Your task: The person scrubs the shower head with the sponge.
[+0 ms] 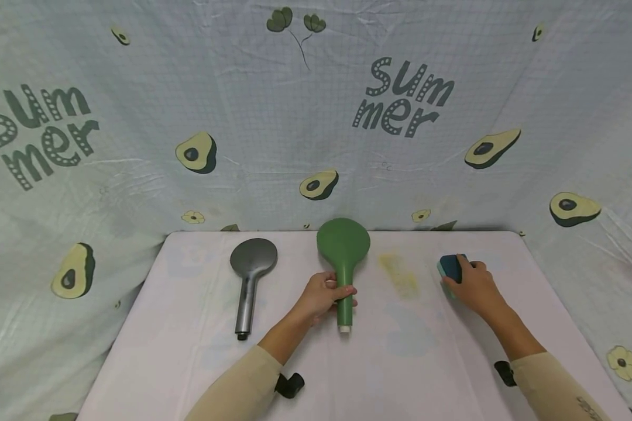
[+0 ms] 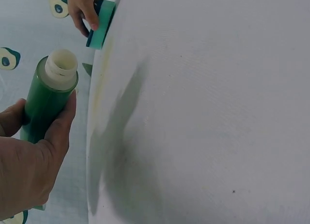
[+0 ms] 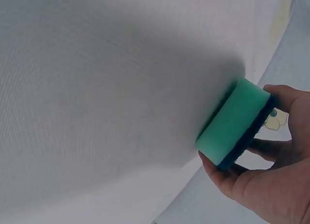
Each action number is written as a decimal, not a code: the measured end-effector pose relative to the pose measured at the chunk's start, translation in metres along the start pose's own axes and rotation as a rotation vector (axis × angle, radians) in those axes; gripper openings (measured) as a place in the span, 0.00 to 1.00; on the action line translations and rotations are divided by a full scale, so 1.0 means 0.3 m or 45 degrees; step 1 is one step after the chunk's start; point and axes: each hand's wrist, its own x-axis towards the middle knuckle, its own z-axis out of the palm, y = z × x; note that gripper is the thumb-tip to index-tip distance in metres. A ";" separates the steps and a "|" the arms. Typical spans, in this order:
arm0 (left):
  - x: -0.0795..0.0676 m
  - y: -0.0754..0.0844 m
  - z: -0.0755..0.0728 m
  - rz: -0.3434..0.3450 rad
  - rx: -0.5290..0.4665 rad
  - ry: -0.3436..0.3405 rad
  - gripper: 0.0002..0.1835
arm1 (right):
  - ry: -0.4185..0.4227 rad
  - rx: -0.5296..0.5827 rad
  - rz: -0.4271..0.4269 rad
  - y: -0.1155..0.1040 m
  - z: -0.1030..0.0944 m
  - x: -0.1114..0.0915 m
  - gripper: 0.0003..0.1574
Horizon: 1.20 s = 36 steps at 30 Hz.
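Note:
My left hand (image 1: 321,297) grips the handle of a green shower head (image 1: 343,242), whose round head points toward the back of the table. In the left wrist view the white threaded end (image 2: 62,68) of its handle faces the camera. On the right, my right hand (image 1: 474,285) pinches a sponge (image 3: 235,121) by its edges, the dark blue scouring layer toward the palm and the light green foam toward the tabletop. A yellow stain (image 1: 399,275) marks the cloth between the two hands. Left of the left hand lies a grey shower head (image 1: 253,257), its handle toward me.
A pale pinkish cloth covers the table (image 1: 200,374). Behind and around it hangs a light curtain (image 1: 274,117) printed with avocados and lettering, close against the back edge. Black straps (image 1: 291,386) sit on both wrists.

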 end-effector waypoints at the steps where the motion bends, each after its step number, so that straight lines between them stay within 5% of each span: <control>1: -0.002 0.002 0.000 0.011 -0.005 -0.002 0.25 | 0.001 0.009 -0.003 0.003 -0.004 -0.002 0.50; 13: -0.035 0.029 0.006 0.139 0.037 0.001 0.25 | 0.141 0.090 -0.155 -0.048 -0.079 -0.023 0.48; 25: -0.075 0.040 -0.005 0.286 0.094 0.002 0.25 | 0.371 0.162 -0.567 -0.252 -0.139 -0.080 0.48; 32: -0.086 0.043 0.001 0.391 0.141 0.030 0.24 | 0.609 0.102 -0.851 -0.391 -0.156 -0.088 0.51; 36: -0.091 0.045 0.012 0.430 0.199 0.045 0.24 | 0.653 0.031 -0.973 -0.476 -0.170 -0.092 0.52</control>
